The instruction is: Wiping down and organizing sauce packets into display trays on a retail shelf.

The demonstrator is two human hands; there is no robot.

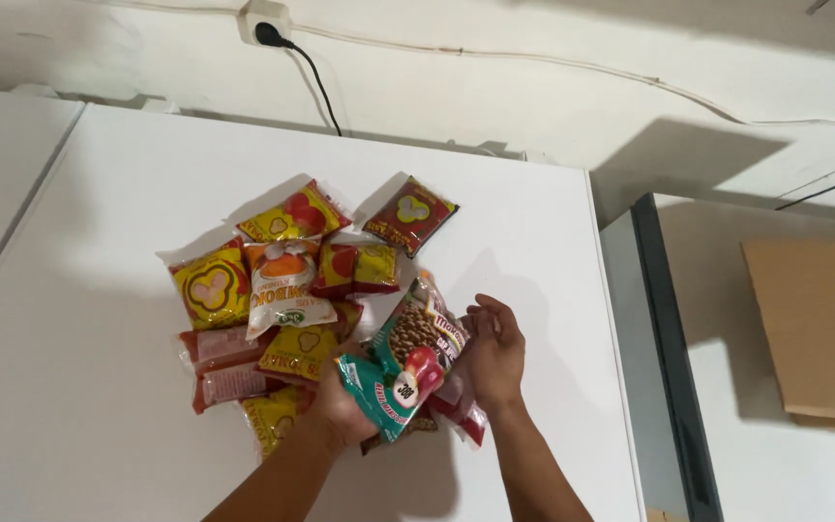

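A bundle of snack packets (416, 362) is clasped between both hands above the white table (99, 319): the left hand's (340, 406) fingers are wrapped under a teal packet (379, 391), while the right hand's (495, 353) fingers are curled against the bundle's side. A heap of yellow-and-red packets (282, 280) is spread just beside them, toward the wall socket (265, 21).

Teal packet (371, 394) with red-and-white patch, in left hand (338, 411). Packet with brown nut pattern (419, 333), red edging, beside right hand (495, 358). Yellow-and-red packets (213, 287) with pale round motif. White-and-orange packet (282, 287). Dark red packet (411, 214), yellow centre. Pale red packets (224, 362). Table (99, 290) white. Wall (533, 87) off-white; plug and cable (306, 68) black. Cardboard (814, 329) tan.
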